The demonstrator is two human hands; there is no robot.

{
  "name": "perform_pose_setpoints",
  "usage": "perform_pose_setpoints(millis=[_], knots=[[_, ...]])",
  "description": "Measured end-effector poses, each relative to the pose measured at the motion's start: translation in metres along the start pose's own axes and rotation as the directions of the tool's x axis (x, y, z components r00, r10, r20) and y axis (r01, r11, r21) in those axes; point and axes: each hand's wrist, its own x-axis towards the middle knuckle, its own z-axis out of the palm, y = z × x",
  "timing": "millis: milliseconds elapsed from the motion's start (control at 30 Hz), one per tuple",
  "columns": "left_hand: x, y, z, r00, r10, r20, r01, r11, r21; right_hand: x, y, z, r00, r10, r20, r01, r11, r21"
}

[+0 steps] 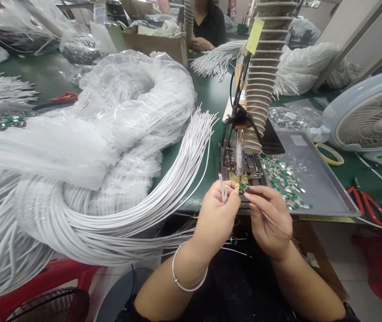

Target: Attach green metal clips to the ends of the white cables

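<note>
left hand [218, 209] curled closed around white cable ends [221, 184], right hand [272, 232] pinching a thin wire [270, 219], small green board [243, 186] sitting between the two!

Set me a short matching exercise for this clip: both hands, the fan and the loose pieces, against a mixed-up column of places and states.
1. Left hand
2. Fan
3. Right hand
4. Loose green-and-silver pieces

A. Holds a thin strand
B. Lie in the grey tray
C. White cable ends stick up from its grip
D. At the view's right edge

Pairs: 1-C, 2-D, 3-A, 4-B
</note>
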Motion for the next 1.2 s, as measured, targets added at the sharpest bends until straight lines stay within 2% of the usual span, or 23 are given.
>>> perform_pose_setpoints(millis=[367, 500, 600, 733, 867, 1067, 1200], knots=[[-0.001, -0.007, -0.003, 0.999, -0.042, 0.006, 0.042, 0.999, 0.014, -0.006, 0.0, 0.0, 1.0, 0.026, 0.002, -0.026, 0.997, 0.072], [0.0, -0.013, -0.008, 0.999, -0.011, 0.042, 0.009, 0.999, 0.054, -0.011, 0.002, 0.001, 0.994, 0.113, 0.005, -0.113, 0.982, 0.151], [-0.001, -0.015, -0.01, 0.997, 0.008, 0.082, -0.016, 0.995, 0.096, -0.01, 0.003, 0.001, 0.986, 0.167, 0.009, -0.167, 0.982, 0.086], [-0.002, -0.014, -0.012, 0.995, 0.035, 0.091, -0.049, 0.986, 0.159, -0.005, 0.002, 0.0, 0.985, 0.157, 0.064, -0.158, 0.987, 0.006], [-0.002, -0.011, -0.014, 0.992, 0.043, 0.117, -0.068, 0.975, 0.213, -0.004, 0.003, 0.001, 0.986, 0.153, 0.064, -0.154, 0.988, 0.001], [-0.001, -0.009, -0.016, 0.985, -0.03, 0.17, -0.005, 0.979, 0.204, -0.009, 0.006, 0.003, 0.994, 0.083, 0.07, -0.086, 0.995, 0.044], [-0.002, -0.007, -0.013, 0.984, -0.057, 0.166, 0.025, 0.982, 0.185, -0.011, 0.003, 0.005, 0.988, 0.145, 0.046, -0.147, 0.988, 0.043]])
